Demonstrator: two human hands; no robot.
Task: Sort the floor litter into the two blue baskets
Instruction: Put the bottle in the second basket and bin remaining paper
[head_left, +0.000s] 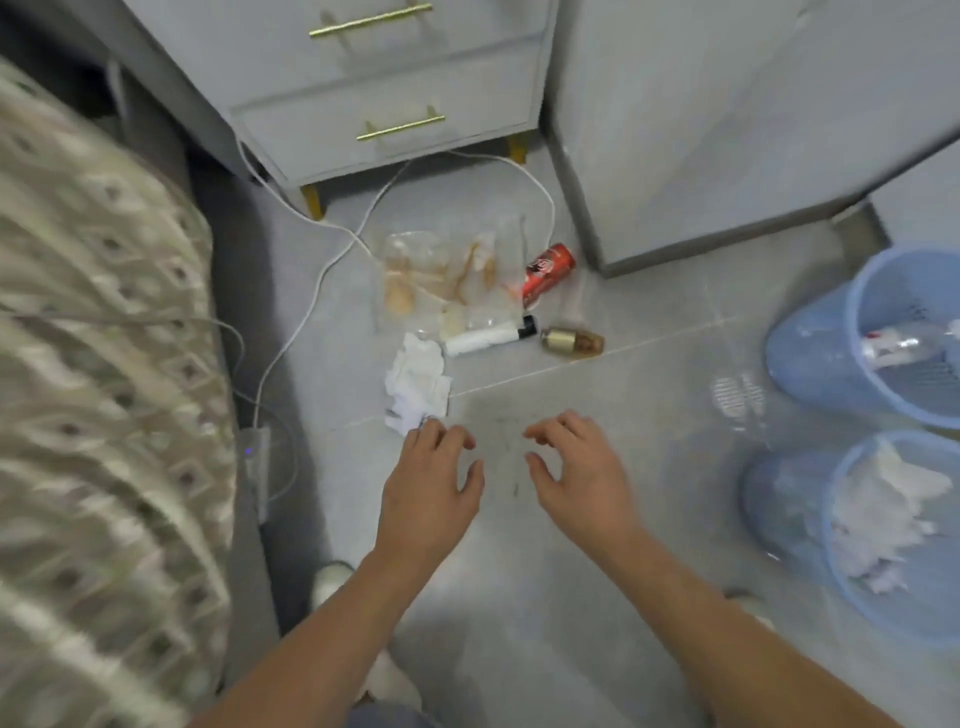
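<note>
A patterned bedspread (88, 364), blurred, fills the left side, with a white cable (317, 280) running along the floor beside it toward the grey nightstand (384, 88) at the far end. Near the middle, the litter lies in a cluster on the tiled floor (519, 571): a crumpled white tissue (418, 382) nearest, a clear plastic bag (441, 270) with brownish scraps behind it, a white tube with a black cap (488, 336), a red drink can (548, 273) on its side, and a small gold-capped bottle (571, 342) to the right.

The left hand (428, 483) hovers with fingers loosely spread, grasping nothing, its fingertips just at the tissue's near edge; whether they touch it is unclear. The right hand (576, 467) is also released, fingers relaxed above bare tile.

At the right, two blue baskets are cut off by the frame edge. The far basket (821, 358) holds a clear plastic bottle, partly hidden. The near basket (779, 519) holds white crumpled paper.
</note>
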